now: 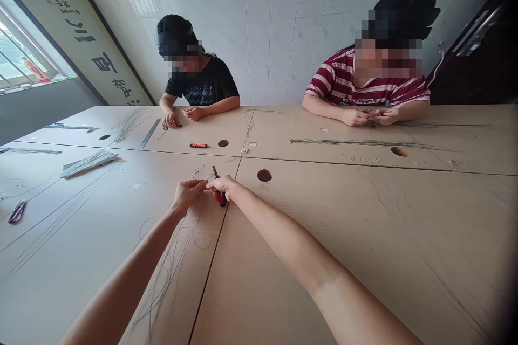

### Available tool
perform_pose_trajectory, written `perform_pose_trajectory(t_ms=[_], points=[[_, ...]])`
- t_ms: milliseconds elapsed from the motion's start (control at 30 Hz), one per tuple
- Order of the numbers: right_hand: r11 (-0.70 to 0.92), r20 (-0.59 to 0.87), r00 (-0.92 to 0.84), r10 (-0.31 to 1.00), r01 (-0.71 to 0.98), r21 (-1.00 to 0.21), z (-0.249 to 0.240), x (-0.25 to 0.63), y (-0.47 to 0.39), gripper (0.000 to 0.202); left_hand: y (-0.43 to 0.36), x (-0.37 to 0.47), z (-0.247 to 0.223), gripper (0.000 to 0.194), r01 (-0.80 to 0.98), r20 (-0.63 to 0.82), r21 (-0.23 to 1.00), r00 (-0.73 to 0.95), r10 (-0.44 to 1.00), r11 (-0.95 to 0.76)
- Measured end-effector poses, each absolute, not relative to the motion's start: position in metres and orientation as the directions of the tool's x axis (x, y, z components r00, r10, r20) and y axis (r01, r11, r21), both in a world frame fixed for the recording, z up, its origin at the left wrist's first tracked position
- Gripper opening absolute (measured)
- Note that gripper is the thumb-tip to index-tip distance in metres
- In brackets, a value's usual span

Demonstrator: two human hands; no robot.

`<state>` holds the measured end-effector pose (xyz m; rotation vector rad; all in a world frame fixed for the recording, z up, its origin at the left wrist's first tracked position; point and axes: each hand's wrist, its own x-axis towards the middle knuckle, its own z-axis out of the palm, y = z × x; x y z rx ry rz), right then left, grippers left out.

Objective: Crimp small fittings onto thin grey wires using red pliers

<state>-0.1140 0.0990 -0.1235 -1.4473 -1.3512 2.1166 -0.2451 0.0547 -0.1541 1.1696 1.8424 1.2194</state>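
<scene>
Our left hand (188,194) and right hand (227,186) meet fingertip to fingertip over the counter (283,280), both closed in a pinch; we cannot tell what lies between them. A red-and-black tool (222,198) shows at our right hand, its hold unclear, just short of small pale pieces (197,172), while thin strands (172,269) trail beside our left forearm. We judge this a fine fingertip step, where any next move calls for a steady pinch
</scene>
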Motion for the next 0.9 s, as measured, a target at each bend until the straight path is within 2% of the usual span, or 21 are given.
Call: perform_pose_trajectory(t_ms=[900], points=[[-0.511,-0.606,-0.467,0.644,0.327,-0.795,-0.1196,-0.114,0.0952,0.033,0.0588,-0.2474,-0.1506,0.03,0.395,-0.11,0.879,-0.379,0.919,0.268]])
